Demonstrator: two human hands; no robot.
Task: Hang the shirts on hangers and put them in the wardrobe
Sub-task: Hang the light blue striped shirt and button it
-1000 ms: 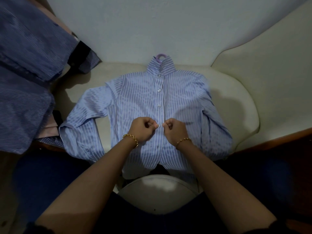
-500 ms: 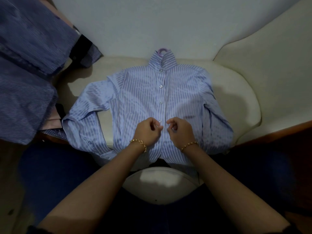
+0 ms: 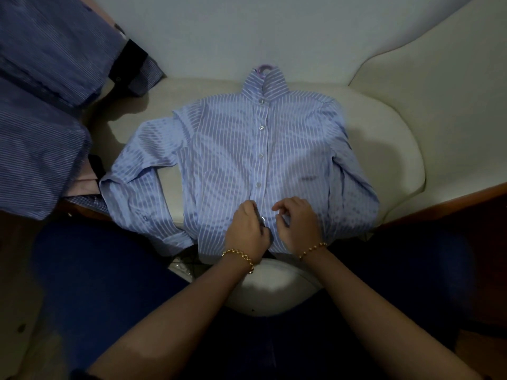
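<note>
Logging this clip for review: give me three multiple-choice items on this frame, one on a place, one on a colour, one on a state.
1. Where does the hanger hook show on the striped shirt?
A. Above the collar
B. Out of a cuff
C. Below the hem

2. What colour is that hook?
A. Black
B. Lilac
C. Red

3. What are the left hand and right hand doing?
A. Hanging clear of the shirt
B. Gripping the hook
C. Pinching the lower button placket

1 A: it pokes out above the collar. 2 B: it reads pale purple. 3 C: both hands' fingers curl on the fabric there.
</note>
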